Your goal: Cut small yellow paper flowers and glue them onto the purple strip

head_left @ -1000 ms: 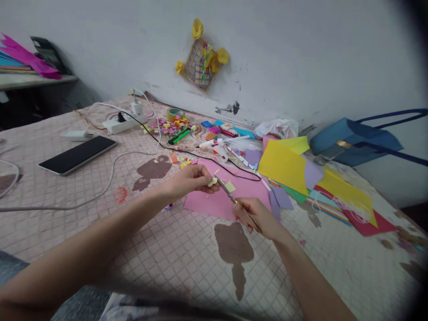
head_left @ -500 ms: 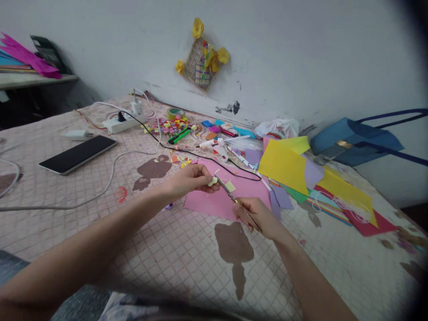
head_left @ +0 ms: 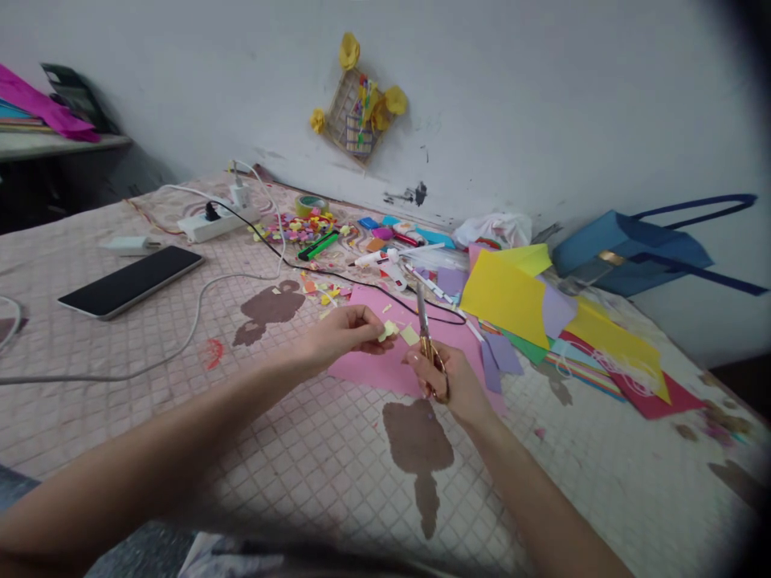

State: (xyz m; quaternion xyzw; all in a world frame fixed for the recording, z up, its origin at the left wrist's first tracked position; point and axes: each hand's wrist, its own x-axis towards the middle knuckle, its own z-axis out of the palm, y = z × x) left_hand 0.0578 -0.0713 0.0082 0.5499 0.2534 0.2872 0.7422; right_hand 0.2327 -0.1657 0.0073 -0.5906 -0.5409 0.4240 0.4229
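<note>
My left hand (head_left: 361, 330) pinches a small pale yellow paper cutout (head_left: 389, 330) with a scalloped edge between thumb and fingers. In my right hand (head_left: 442, 376) is a pair of scissors (head_left: 424, 321) with gold handles, its blades pointing up and away from me, apart from the cutout. Both hands are over a pink paper sheet (head_left: 355, 371) lying on the table. A pale yellow paper square (head_left: 410, 335) sits between the hands. Small paper scraps are scattered just beyond my left hand.
A black cable (head_left: 361, 281) crosses the pink sheet. Behind it are a glue gun (head_left: 393, 269), a green cutter knife (head_left: 319, 245), a tape roll (head_left: 312, 205) and many small paper pieces (head_left: 295, 228). Coloured sheets (head_left: 506, 301) and a blue bag (head_left: 632, 253) lie right; a phone (head_left: 132, 281) and power strip (head_left: 217, 223) left.
The scissors have moved right, away from the cutout, and their blades have swung more upright. My left hand has shifted slightly right, and the cutout now shows more fully. The view has shifted a little.
</note>
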